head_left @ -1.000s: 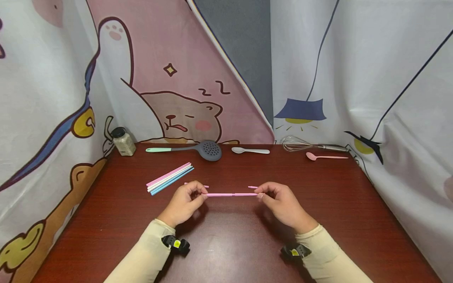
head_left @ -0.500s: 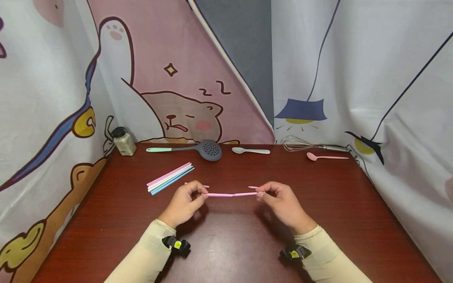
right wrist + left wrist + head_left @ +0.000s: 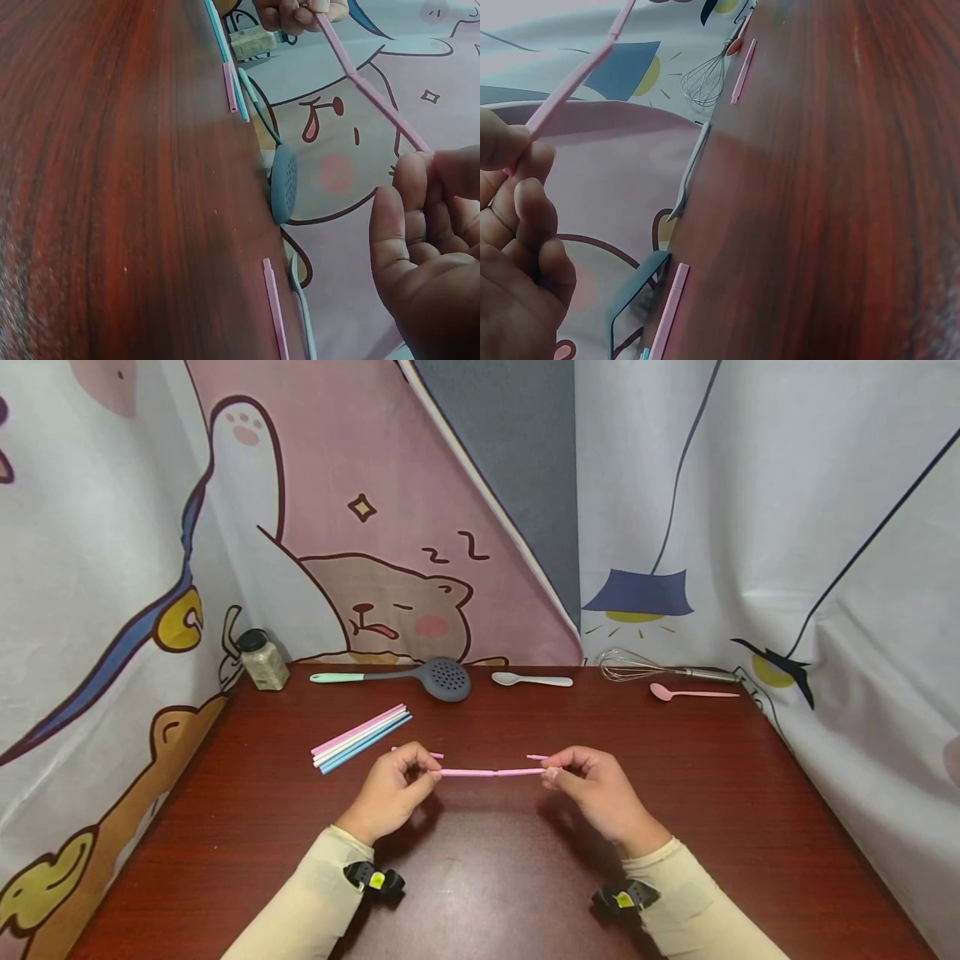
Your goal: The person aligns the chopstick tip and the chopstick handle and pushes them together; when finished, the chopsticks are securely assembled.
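A thin, straw-like pink stick (image 3: 465, 773) spans the gap between both hands above the table, with a slight kink at a joint near its middle. My left hand (image 3: 393, 785) pinches its left end between thumb and fingers. At the other end, my right hand (image 3: 596, 785) pinches it the same way. The joint (image 3: 352, 76) shows clearly in the right wrist view. Two short pink pieces lie on the table behind the hands: a left piece (image 3: 672, 307) and a right piece (image 3: 274, 307) with a narrower tip. Each is partly hidden by a hand in the head view.
Several pink, white and blue sticks (image 3: 362, 739) lie side by side at the left. Along the back are a jar (image 3: 262, 664), a slotted skimmer (image 3: 444, 680), a white spoon (image 3: 532, 680), a whisk (image 3: 660, 668) and a pink spoon (image 3: 693, 693). Printed curtains hang behind the table.
The pink stick was almost straight a second ago and now bends slightly at its joint. Both hands keep their grip and have hardly moved.
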`<state>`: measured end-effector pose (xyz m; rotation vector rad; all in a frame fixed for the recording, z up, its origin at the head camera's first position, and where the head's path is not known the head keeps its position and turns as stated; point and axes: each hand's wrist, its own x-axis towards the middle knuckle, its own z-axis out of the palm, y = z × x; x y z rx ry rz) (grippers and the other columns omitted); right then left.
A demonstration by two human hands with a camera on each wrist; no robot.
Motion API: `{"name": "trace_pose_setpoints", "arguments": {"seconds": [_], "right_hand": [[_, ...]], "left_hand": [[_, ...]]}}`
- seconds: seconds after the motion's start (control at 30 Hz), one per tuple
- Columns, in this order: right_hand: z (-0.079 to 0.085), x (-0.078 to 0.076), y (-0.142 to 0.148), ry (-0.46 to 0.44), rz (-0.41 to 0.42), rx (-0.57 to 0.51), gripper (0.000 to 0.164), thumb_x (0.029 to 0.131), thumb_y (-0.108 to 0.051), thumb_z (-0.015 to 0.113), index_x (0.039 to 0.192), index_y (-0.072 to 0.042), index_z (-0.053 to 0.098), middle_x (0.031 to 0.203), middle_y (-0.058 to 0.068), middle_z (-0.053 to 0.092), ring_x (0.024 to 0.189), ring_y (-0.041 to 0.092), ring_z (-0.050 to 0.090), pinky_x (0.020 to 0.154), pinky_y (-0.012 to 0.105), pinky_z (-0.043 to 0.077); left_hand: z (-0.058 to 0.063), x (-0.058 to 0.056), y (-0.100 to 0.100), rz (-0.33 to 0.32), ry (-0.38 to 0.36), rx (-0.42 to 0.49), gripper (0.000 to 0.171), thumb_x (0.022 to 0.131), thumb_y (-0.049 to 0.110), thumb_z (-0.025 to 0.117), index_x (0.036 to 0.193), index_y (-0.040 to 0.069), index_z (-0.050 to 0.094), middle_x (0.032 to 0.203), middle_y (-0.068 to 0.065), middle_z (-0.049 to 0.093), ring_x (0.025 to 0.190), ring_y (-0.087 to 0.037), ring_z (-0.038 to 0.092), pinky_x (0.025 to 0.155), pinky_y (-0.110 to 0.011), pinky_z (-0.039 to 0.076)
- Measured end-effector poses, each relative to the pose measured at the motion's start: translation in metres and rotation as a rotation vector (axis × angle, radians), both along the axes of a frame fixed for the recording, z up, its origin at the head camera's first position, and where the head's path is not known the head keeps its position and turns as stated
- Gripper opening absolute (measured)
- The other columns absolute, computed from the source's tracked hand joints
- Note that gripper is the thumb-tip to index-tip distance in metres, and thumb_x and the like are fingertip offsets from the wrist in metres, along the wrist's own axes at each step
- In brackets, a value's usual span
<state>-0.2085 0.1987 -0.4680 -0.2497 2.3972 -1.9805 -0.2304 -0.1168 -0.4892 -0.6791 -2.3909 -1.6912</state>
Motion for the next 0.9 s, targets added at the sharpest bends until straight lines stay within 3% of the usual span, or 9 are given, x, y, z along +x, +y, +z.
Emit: {"name": "trace_pose_setpoints", "arguments": {"seconds": [0.3,0.47,0.67,0.9], "right_hand": [[-0.0018,-0.0001,-0.0004,0.000,0.010,-0.034,0.012,0.098,0.007,0.064,0.105,0.017,0.067,0.098,0.029,0.071,0.082,0.019,0.076,0.079,0.033,0.063],[-0.0031,-0.0017,0.0024,0.074,0.004,0.072,0.010,0.097,0.004,0.068,0.104,0.007,0.073,0.097,0.030,0.072,0.079,0.014,0.072,0.073,0.028,0.059],[-0.0029,-0.0040,0.0058,0.141,-0.020,0.221,0.008,0.095,0.000,0.073,0.102,0.001,0.077,0.086,0.012,0.073,0.073,0.008,0.061,0.065,0.024,0.050],[-0.0036,-0.0050,0.0056,0.165,-0.035,0.259,0.006,0.095,0.000,0.071,0.099,-0.002,0.075,0.082,0.006,0.071,0.072,0.009,0.058,0.064,0.024,0.048]], "left_hand": [[0.0027,0.0018,0.0013,-0.017,-0.016,0.026,0.009,0.094,0.000,0.073,0.094,0.008,0.071,0.104,-0.019,0.077,0.081,-0.006,0.063,0.066,-0.022,0.049],[0.0000,-0.0003,0.0019,0.005,-0.002,0.032,0.006,0.094,-0.002,0.073,0.096,0.003,0.070,0.101,-0.019,0.076,0.077,-0.006,0.060,0.065,-0.023,0.049],[-0.0022,-0.0016,0.0010,0.016,-0.011,0.046,0.006,0.094,-0.004,0.072,0.099,-0.002,0.069,0.093,-0.017,0.073,0.072,-0.007,0.058,0.064,-0.023,0.048],[-0.0022,-0.0006,0.0006,0.036,-0.017,0.042,0.006,0.095,0.000,0.074,0.100,0.002,0.071,0.088,-0.009,0.070,0.075,-0.009,0.058,0.066,-0.023,0.048]]}}
